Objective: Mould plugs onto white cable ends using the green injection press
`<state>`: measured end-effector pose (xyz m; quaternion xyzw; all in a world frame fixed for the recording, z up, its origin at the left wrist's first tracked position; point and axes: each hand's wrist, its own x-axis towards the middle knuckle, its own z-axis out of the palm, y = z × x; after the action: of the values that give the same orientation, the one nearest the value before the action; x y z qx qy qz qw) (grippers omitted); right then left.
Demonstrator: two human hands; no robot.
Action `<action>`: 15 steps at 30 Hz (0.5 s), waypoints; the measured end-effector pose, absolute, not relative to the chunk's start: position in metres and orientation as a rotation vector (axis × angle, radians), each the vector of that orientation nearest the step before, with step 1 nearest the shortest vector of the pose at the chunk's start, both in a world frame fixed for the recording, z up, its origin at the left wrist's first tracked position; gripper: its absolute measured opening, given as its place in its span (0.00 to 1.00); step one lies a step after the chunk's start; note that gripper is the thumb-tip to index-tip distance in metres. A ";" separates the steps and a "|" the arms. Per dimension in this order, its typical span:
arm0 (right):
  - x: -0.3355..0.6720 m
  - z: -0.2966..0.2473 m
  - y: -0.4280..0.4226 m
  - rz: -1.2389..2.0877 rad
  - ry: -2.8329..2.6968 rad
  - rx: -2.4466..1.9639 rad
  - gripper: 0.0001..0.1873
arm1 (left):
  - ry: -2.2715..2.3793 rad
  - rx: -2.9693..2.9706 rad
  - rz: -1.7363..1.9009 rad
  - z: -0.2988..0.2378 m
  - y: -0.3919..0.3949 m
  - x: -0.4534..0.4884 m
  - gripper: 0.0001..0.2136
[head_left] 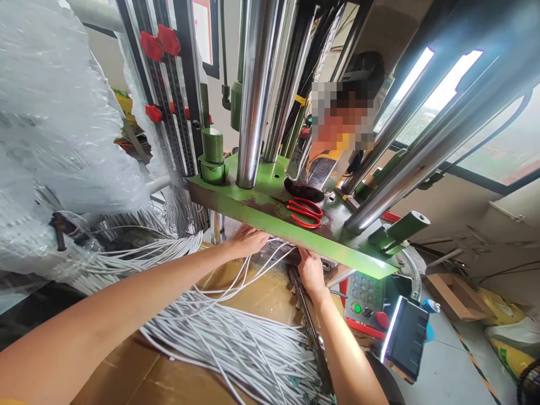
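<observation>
Both my hands reach under the green steel plate [270,222] of a press with chrome columns. My left hand [248,240] lies over several thin white cables [236,337] at the plate's edge, its fingertips hidden beneath the plate. My right hand [311,271] is further in under the plate, fingers tucked out of sight near the mould area. The white cables fan back from my hands across a brown cardboard-covered bench [139,377].
Red-handled scissors [304,212] lie on top of the green plate. A control box [366,298] with green and red buttons sits to the right. Plastic-wrapped bundles [54,129] stand at left. Another person stands behind the machine [337,152]. Cardboard lies on the floor at right.
</observation>
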<state>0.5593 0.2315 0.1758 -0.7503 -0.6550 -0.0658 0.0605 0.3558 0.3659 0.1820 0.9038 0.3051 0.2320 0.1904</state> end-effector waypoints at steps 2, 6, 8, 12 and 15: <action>0.563 0.176 0.229 -0.199 -2.016 -2.279 0.27 | 0.844 2.548 0.635 0.179 0.370 0.351 0.12; 0.560 0.181 0.232 -0.201 -2.084 -2.317 0.28 | 0.826 2.535 0.616 0.173 0.372 0.347 0.12; 0.558 0.183 0.235 -0.205 -2.106 -2.332 0.29 | 0.826 2.525 0.607 0.172 0.372 0.345 0.11; 0.553 0.186 0.240 -0.210 -2.084 -2.357 0.29 | 0.835 2.507 0.588 0.174 0.372 0.346 0.11; 0.551 0.191 0.243 -0.186 -2.049 -2.344 0.31 | 0.838 2.499 0.574 0.185 0.370 0.353 0.11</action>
<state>0.5510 0.2427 0.1915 -0.7515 -0.6569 -0.0597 0.0114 0.3526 0.3695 0.1854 0.9036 0.3031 0.2077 0.2202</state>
